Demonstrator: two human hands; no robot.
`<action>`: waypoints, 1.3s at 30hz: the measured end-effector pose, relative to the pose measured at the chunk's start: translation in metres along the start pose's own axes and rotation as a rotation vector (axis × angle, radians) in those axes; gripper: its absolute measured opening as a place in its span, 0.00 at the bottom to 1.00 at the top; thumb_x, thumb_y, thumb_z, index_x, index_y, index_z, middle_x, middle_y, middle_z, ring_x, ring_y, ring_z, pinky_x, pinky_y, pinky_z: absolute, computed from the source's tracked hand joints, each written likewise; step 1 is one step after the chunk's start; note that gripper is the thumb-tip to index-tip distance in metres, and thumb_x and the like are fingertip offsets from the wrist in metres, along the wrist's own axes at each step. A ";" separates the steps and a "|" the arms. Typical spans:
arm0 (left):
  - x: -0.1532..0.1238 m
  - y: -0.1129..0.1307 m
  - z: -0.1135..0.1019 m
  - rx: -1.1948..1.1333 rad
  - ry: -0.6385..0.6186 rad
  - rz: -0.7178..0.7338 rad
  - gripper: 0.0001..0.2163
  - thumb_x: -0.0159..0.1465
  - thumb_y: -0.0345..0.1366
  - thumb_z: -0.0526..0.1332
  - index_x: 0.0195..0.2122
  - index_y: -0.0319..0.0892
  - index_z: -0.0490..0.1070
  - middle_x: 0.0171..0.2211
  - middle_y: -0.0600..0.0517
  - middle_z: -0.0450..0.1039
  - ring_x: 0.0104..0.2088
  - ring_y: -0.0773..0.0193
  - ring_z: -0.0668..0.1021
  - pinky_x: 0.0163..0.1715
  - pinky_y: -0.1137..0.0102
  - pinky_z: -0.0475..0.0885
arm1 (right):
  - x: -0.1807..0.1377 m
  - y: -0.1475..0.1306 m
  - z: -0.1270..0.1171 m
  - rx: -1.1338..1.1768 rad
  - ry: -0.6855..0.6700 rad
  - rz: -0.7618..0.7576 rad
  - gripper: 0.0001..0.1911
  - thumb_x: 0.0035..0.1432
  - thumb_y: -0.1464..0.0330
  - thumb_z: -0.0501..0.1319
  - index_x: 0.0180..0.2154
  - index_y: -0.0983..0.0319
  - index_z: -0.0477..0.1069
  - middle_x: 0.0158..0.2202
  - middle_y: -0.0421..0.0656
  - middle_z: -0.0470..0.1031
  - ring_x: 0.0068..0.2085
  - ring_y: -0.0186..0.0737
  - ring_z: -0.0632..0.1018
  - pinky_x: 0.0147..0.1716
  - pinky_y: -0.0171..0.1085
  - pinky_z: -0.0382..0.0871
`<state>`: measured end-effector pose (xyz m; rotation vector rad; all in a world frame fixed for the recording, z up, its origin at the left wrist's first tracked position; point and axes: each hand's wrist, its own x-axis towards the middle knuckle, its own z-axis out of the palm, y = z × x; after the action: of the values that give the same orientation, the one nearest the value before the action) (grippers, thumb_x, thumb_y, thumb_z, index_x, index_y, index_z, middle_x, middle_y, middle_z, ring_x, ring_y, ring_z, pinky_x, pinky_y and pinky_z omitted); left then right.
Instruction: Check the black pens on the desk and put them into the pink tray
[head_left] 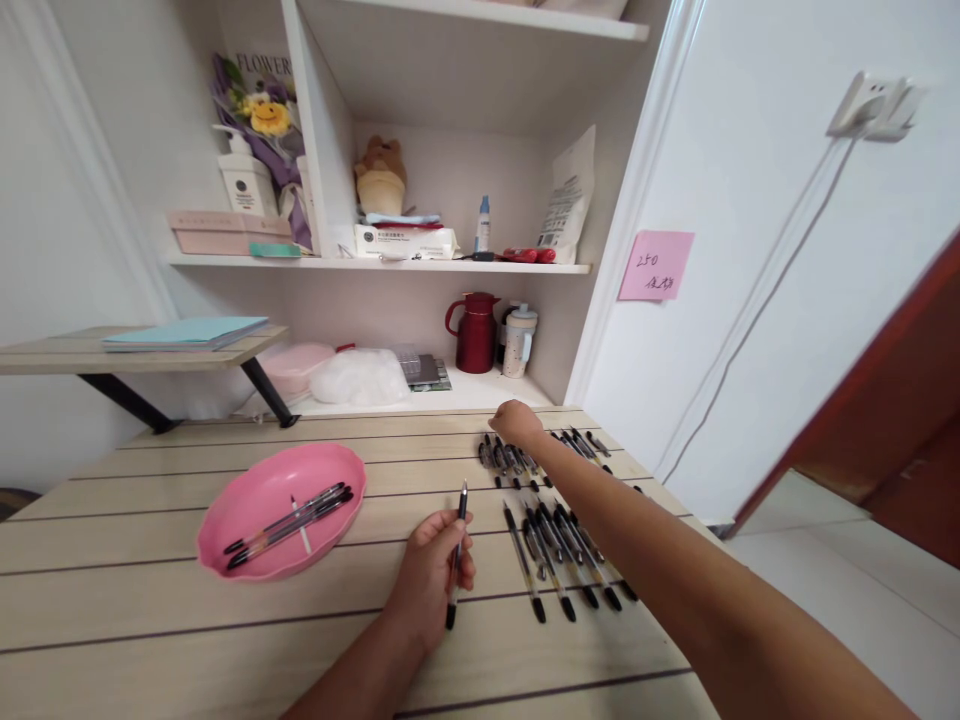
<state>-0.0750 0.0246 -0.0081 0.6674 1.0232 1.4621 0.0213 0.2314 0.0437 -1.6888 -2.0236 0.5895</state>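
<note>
My left hand (429, 580) is closed round a black pen (457, 548) and holds it upright over the wooden table (150, 620). My right hand (516, 424) reaches to the far end of a row of several black pens (559, 555), fingers curled down onto them; what it grips is hidden. A pink oval tray (225, 500) at the left holds several pens (289, 523).
Behind the table stand shelves with a red jug (474, 333), a white jug (520, 341), a pink box (298, 366) and a plastic bag (358, 377). A pink note (655, 265) sticks to the right wall. The table's right edge drops to the floor.
</note>
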 end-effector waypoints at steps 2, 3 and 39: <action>0.000 0.000 0.000 -0.005 0.010 0.004 0.10 0.49 0.38 0.62 0.29 0.39 0.65 0.21 0.58 0.63 0.14 0.76 0.64 0.14 0.77 0.57 | -0.011 -0.001 -0.001 0.126 -0.035 -0.011 0.11 0.50 0.66 0.55 0.30 0.67 0.71 0.34 0.52 0.74 0.35 0.40 0.74 0.30 0.33 0.64; 0.001 0.000 0.000 -0.004 0.011 0.007 0.10 0.49 0.38 0.62 0.28 0.39 0.65 0.21 0.58 0.63 0.15 0.76 0.64 0.14 0.77 0.57 | -0.020 -0.002 0.000 0.190 -0.059 -0.019 0.13 0.52 0.64 0.53 0.30 0.66 0.70 0.32 0.50 0.74 0.31 0.37 0.74 0.27 0.32 0.64; -0.002 -0.006 0.000 -0.008 -0.094 0.001 0.08 0.53 0.39 0.58 0.29 0.40 0.63 0.19 0.59 0.63 0.12 0.76 0.63 0.10 0.79 0.52 | -0.144 -0.011 0.026 1.210 -0.398 0.064 0.18 0.37 0.57 0.65 0.22 0.65 0.65 0.20 0.38 0.68 0.21 0.28 0.67 0.25 0.32 0.63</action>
<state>-0.0720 0.0218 -0.0133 0.7242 0.9445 1.4210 0.0210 0.0862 0.0203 -0.8923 -1.2513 1.7988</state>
